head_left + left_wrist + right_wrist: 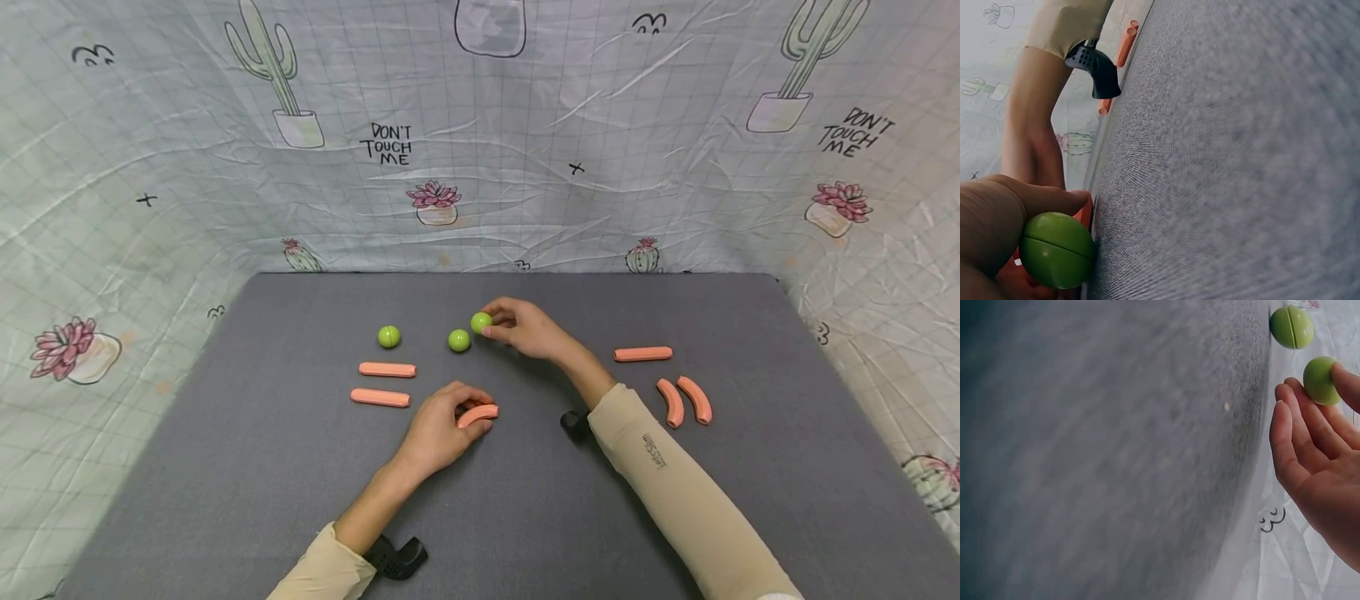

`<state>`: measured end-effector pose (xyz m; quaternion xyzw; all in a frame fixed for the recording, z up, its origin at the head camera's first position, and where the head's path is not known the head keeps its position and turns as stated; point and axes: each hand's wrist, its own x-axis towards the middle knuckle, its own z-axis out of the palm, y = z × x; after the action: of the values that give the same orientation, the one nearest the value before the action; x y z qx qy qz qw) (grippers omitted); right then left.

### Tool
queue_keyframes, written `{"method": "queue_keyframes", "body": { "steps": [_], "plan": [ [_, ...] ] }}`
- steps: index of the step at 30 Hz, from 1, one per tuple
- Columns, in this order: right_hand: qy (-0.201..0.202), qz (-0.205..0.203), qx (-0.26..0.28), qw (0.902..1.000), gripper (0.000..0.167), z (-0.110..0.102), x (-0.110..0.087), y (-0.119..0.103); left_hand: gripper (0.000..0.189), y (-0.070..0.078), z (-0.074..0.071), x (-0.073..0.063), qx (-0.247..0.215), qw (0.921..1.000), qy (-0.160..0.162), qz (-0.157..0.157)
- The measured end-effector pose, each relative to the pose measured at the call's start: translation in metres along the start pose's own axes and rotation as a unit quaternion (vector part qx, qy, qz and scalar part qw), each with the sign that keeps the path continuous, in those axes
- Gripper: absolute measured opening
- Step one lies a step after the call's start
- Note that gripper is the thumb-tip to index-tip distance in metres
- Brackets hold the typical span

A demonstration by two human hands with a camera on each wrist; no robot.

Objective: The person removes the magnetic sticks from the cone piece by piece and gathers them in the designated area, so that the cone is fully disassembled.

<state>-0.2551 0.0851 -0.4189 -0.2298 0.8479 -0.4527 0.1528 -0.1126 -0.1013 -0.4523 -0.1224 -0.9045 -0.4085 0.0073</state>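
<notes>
My left hand (442,425) holds a curved orange sausage-shaped piece (478,414) between thumb and fingers, low over the grey table. A green ball (1057,251) with a seam shows close under that hand in the left wrist view; the head view hides it. Farther back, my right hand (525,327) pinches another green ball (482,322) between thumb and fingertips. The right wrist view shows the pinched ball (1321,381) beside the thumb, with the other fingers extended. Just left of it lies a seamed green ball (459,340), apart from the hand.
One more green ball (388,336) lies to the left, behind two straight orange pieces (387,369). On the right are a straight orange piece (642,354) and two curved ones (695,400). A patterned curtain (480,167) hangs along the table's (525,517) back and sides.
</notes>
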Motion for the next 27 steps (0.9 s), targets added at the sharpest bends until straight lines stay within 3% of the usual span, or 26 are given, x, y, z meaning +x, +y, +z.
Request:
{"method": "queue_keyframes", "body": {
  "steps": [13,27],
  "plan": [
    [0.000,0.011,-0.031,0.9995,0.040,0.003,0.024,0.003,0.029,-0.001,-0.001,-0.001,0.004,1.0000,0.000,0.002],
    [-0.004,0.026,-0.038,0.9989,0.040,0.005,0.029,0.009,0.029,-0.002,-0.001,-0.001,0.003,0.9999,-0.007,0.009]
  ]
}}
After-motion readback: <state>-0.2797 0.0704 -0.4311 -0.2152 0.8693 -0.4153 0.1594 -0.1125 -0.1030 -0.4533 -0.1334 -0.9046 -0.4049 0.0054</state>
